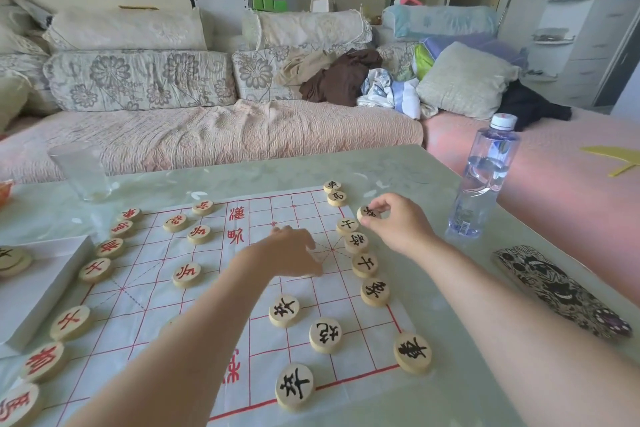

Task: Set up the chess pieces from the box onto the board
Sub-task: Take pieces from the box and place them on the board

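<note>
Near board edge: black-lettered wooden discs [294, 386] lying flat on the paper xiangqi board [145, 305], two more just behind; a chariot disc [412, 352] at the near right corner.
Left file: red-lettered discs [70, 322] lined along the board's left edge, running near to far.
Box: white box [41, 288] at the left, touching the board edge, a few discs lying in it.
Right of board: patterned case [561, 291] flat on the green table [450, 402], apart from the pieces.
Left hand [291, 253]: over the board's middle right, fingers curled downward, blurred; impossible to tell whether anything is in the grip.
Right hand [398, 225]: thumb and fingertips pinched on one black-lettered disc [368, 212], held tilted just outside the right border, beside the black back file [364, 264].
Far table: water bottle [485, 177] past the right hand, empty glass [81, 170] at the far left; sofa [207, 135] beyond.
Step in hand: probably filling the black back file; most red and black pieces already set.
Next move: likely a short carry inward to the open point between two far discs of that file, then a flat set-down on the line crossing without nudging either neighbour.
Left to do: one gap in the near part of the file, by the look of it; discs in the box to fetch.
</note>
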